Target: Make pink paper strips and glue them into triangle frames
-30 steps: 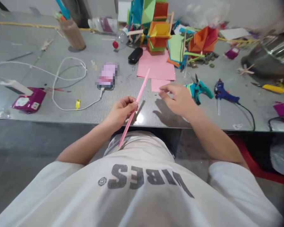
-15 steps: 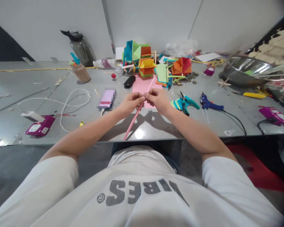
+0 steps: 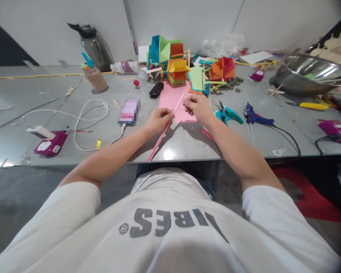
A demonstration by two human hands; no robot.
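My left hand (image 3: 161, 120) pinches a narrow folded pink paper strip (image 3: 162, 138) near its middle. The strip slants from the front edge of the table up over a pink sheet of paper (image 3: 170, 94). Just right of the strip's upper part is my right hand (image 3: 197, 107), its fingers curled together and a little apart from the strip. Whether anything small is between those fingers is hidden. A pink piece (image 3: 207, 134) lies partly beneath my right forearm.
Folded coloured paper shapes (image 3: 177, 70) stand at the back. Teal pliers (image 3: 230, 115) and a blue glue gun (image 3: 257, 115) lie to the right, before a metal bowl (image 3: 290, 83). At left are a phone (image 3: 129, 112), a white cable (image 3: 78, 125) and a dark bottle (image 3: 95, 49).
My right hand has come away from my left, moving up and right off the strip. The left hand keeps its pinch. The pink piece by the right forearm now shows.
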